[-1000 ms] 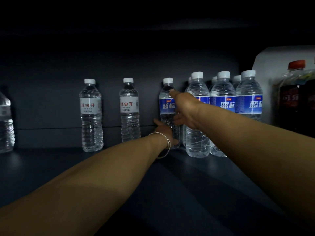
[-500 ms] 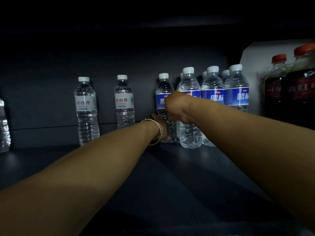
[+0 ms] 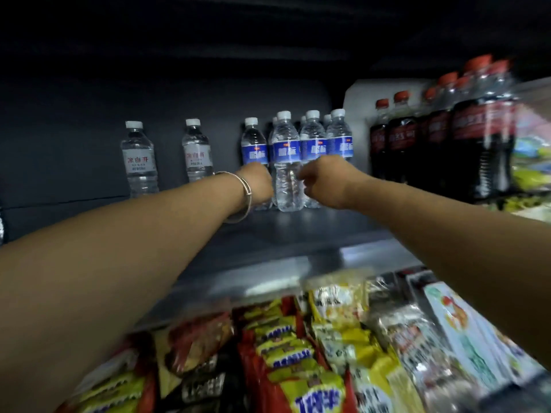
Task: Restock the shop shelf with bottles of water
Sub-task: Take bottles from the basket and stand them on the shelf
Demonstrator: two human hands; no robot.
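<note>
Several blue-label water bottles [image 3: 313, 141] stand grouped at the back of the dark shelf [image 3: 298, 231]; the leftmost one [image 3: 253, 144] stands a little apart. My left hand [image 3: 258, 183], bracelet on the wrist, is in front of that bottle's lower half with its fingers hidden. My right hand [image 3: 322, 180] hangs loosely curled just right of the front blue-label bottle [image 3: 285, 162] and holds nothing. Two white-label water bottles [image 3: 138, 159] [image 3: 196, 156] stand spaced out to the left.
Dark cola bottles with red caps [image 3: 402, 138] fill the shelf's right side beyond a white divider [image 3: 354, 93]. Packed snack bags [image 3: 283, 353] lie on the lower shelf under my arms. Bare shelf floor lies in front of the water bottles.
The view has pulled back and down, bringing the snack shelf into sight. My right hand has come off the leftmost blue-label bottle and moved right; my left hand has risen from its base.
</note>
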